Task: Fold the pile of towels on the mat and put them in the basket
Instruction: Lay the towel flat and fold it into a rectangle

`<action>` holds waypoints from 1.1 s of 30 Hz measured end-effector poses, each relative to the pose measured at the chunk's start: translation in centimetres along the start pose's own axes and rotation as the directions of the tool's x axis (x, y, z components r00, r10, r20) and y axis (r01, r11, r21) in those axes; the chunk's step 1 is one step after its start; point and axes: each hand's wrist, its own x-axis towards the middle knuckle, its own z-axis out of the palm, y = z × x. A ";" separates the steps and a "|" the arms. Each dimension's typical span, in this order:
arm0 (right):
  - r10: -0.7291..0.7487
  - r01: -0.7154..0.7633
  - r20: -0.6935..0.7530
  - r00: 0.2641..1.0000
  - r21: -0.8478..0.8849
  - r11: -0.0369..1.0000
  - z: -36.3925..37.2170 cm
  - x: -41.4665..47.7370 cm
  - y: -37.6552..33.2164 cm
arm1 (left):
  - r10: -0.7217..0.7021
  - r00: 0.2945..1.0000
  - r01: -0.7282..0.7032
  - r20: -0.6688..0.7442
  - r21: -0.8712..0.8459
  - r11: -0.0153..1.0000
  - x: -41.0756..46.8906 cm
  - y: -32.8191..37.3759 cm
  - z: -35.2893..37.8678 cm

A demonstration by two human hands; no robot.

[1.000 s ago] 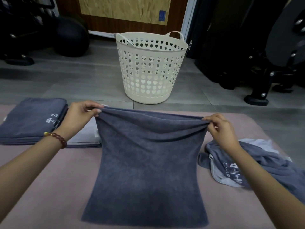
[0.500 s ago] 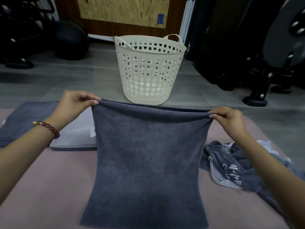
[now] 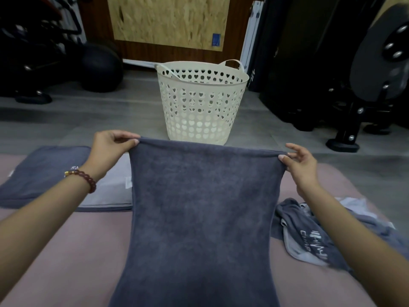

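A: Where is the towel now?
B: The dark grey terry towel [image 3: 199, 207] hangs spread above the pink floor mat [image 3: 66, 251]. The left hand [image 3: 108, 149] pinches its top left corner and the right hand [image 3: 298, 167] pinches its top right corner.
A: And around that towel?
B: Right of it lies a crumpled pile of grey towels [image 3: 309, 240]. Left of it are flat folded grey towels [image 3: 44, 171]. Beyond it stands the cream plastic basket with heart-shaped holes [image 3: 199, 103].

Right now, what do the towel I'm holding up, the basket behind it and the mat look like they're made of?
Grey towel: soft matte pile, likely microfibre or terry; it drapes limply.
Basket: cream moulded plastic, slight sheen, heart-shaped cutouts.
Mat: pink, matte; foam or fabric, cannot tell.
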 end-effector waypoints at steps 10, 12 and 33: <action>-0.065 0.007 -0.208 0.976 -0.266 0.964 4.0 2.5 -5.2 | -0.008 0.977 -0.001 -0.212 -0.042 0.999 4.5 3.7 3.0; -0.127 0.069 -0.246 0.961 -0.229 0.971 4.4 3.6 -8.4 | 0.019 0.964 -0.038 -0.266 -0.064 0.997 6.8 5.8 3.0; -0.440 0.295 -0.434 0.786 -0.363 0.884 -0.6 1.8 -22.5 | 0.425 0.790 -0.406 -0.441 0.144 0.903 6.6 20.9 -0.6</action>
